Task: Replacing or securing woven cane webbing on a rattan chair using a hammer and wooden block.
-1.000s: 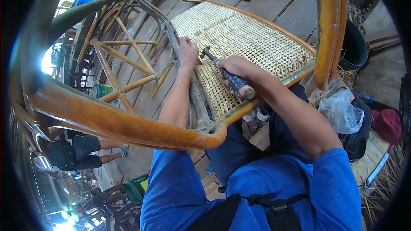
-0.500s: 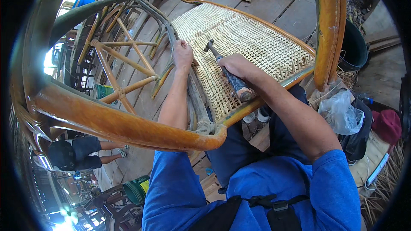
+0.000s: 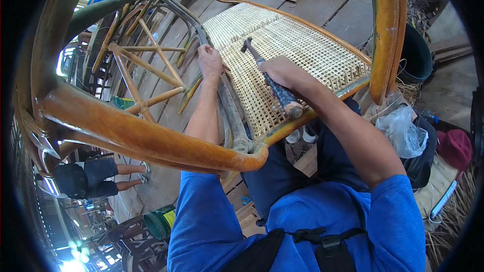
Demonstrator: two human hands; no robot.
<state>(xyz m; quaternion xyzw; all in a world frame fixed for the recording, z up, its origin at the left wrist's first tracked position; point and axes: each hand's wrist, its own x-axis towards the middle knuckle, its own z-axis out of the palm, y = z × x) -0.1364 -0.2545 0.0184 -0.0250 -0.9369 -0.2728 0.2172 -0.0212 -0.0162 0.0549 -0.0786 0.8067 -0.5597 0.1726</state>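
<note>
A woven cane panel (image 3: 297, 45) with an open lattice stretches across a curved rattan furniture frame (image 3: 151, 133). My right hand (image 3: 283, 72) is wrapped round a hammer (image 3: 281, 95) with a dark, mottled handle. Its metal head hangs over the weave, and the handle's worn butt points back toward me. At the panel's left edge, my left hand (image 3: 209, 61) is closed, fingertips pinched together against the grey-green rail (image 3: 200, 35). Whatever lies between those fingertips is too small to make out. Short cane ends stick up along the panel's near right edge.
More rattan frames (image 3: 146, 58) stand on the plank floor at left. A dark bucket (image 3: 416, 55) stands at right, near a clear plastic bag (image 3: 402, 131) and a maroon cap (image 3: 455, 143). Another person (image 3: 91, 179) stands at lower left, near a green bucket (image 3: 159, 221).
My left hand has shifted a little left along the panel's edge, toward the rail. The hammer, still in my right hand, has moved slightly, its head tipping a bit farther away.
</note>
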